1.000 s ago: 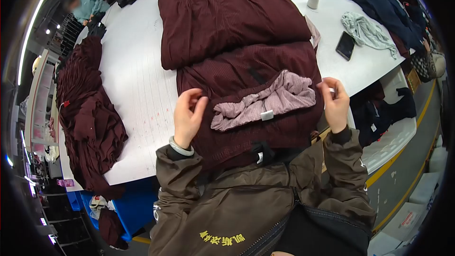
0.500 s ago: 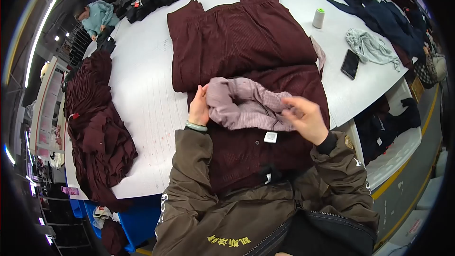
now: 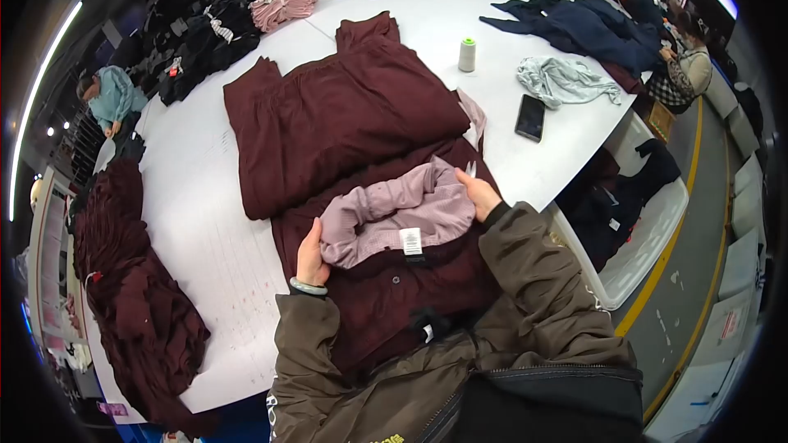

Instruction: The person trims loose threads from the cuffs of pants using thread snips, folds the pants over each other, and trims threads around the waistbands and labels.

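A maroon garment (image 3: 369,312) lies in front of me, its opening turned back to show a mauve inner side (image 3: 386,209) with a white label (image 3: 410,240). A button sits below the opening. My left hand (image 3: 312,258) grips the left edge of this opening, thumb on top. At the right edge, my right hand (image 3: 478,195) pinches the fabric. A small silver pointed tool (image 3: 471,169), perhaps thread snips, sticks up from the right fingers. Beyond the opening, folded maroon garments (image 3: 345,115) lie on the table.
Around the white table (image 3: 189,189) lie a maroon heap (image 3: 139,295), a thread cone (image 3: 467,55), a phone (image 3: 529,118), pale green cloth (image 3: 566,82) and navy garments (image 3: 574,29). A white bin (image 3: 648,238) stands at right. Two people sit farther off, left (image 3: 115,98) and right (image 3: 694,66).
My view has turned to the right. My right hand has come onto the opening's right edge and holds it. The opening is spread wider, with its label now lying upright on the mauve side.
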Action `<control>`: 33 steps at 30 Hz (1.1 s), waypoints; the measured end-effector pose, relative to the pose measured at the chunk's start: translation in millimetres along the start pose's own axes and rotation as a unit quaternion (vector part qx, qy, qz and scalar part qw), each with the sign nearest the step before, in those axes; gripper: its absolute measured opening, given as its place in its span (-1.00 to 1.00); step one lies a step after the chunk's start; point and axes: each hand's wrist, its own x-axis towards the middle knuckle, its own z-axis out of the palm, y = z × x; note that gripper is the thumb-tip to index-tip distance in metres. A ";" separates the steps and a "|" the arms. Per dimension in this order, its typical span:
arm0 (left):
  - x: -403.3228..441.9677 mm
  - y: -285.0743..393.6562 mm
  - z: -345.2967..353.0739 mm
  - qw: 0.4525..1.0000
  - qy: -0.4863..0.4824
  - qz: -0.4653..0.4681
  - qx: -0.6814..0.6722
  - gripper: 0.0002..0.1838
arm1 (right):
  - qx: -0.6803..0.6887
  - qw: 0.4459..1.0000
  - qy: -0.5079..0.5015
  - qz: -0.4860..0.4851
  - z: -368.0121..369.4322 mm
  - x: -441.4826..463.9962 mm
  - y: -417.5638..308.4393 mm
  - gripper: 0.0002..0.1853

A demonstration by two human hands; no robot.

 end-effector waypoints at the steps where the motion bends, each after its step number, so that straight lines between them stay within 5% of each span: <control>1: -7.0 2.8 6.6 1.000 -0.013 0.005 -0.020 -0.58 | 0.045 0.998 0.014 0.036 -0.4 -1.3 5.6 -0.68; 3: -29.5 -4.8 9.3 0.999 -0.001 0.010 -0.040 -0.59 | 0.091 0.991 0.021 0.095 -1.1 -11.8 24.3 -0.67; 5: -46.1 -10.3 8.7 0.974 -0.034 0.103 0.198 -0.68 | -0.099 0.995 -0.012 -0.026 -3.0 -25.8 23.9 -0.79; 6: -57.7 -9.5 8.1 0.974 -0.025 0.106 0.198 -0.68 | -0.100 0.995 -0.021 -0.022 0.9 -32.4 22.4 -0.79; 8: -90.6 -1.7 16.9 0.885 0.029 0.184 0.426 -0.73 | -0.291 0.943 -0.010 -0.160 7.4 -51.7 21.0 -0.84; 10: -114.1 12.9 32.1 0.733 0.074 0.256 0.626 -0.76 | -0.462 0.833 0.010 -0.304 14.5 -68.5 5.9 -0.87; 13: -176.6 17.2 16.4 0.755 0.162 0.279 0.571 -0.74 | -0.430 0.831 0.035 -0.349 -6.1 -115.8 -10.4 -0.81; 15: -204.5 11.7 10.9 0.941 -0.053 0.124 0.310 -0.66 | -0.321 0.883 -0.025 -0.341 -26.1 -134.6 5.3 -0.79; 16: -211.1 8.5 9.6 0.942 -0.045 0.121 0.309 -0.66 | -0.320 0.885 -0.031 -0.335 -25.1 -145.2 12.1 -0.79; 20: -213.1 -13.0 9.4 0.963 0.047 0.119 0.238 -0.56 | -0.157 0.986 0.060 -0.022 -21.6 -179.8 11.1 -0.72; 23: -202.8 -4.6 7.9 0.909 0.051 0.102 0.401 -0.56 | -0.317 0.947 -0.050 -0.027 -52.5 -154.2 32.2 -0.67; 25: -211.3 13.6 26.9 0.652 0.154 0.396 0.628 -0.58 | -0.472 0.809 0.100 -0.337 -30.3 -157.3 8.8 -0.71; 28: -244.6 18.5 41.1 0.628 0.177 0.415 0.634 -0.63 | -0.394 0.788 0.182 -0.437 -12.6 -200.2 -14.7 -0.74; 30: -230.0 -0.3 7.2 0.662 -0.008 0.250 0.706 -0.75 | -0.515 0.768 0.076 -0.373 -36.5 -189.4 9.0 -0.72; 32: -209.4 5.6 -11.6 0.702 -0.139 -0.037 0.697 -0.82 | -0.616 0.769 -0.048 -0.163 -50.6 -189.2 18.2 -0.75; 33: -197.9 26.9 -9.9 0.719 -0.183 -0.071 0.667 -0.74 | -0.614 0.767 -0.054 -0.181 -43.1 -187.7 12.8 -0.75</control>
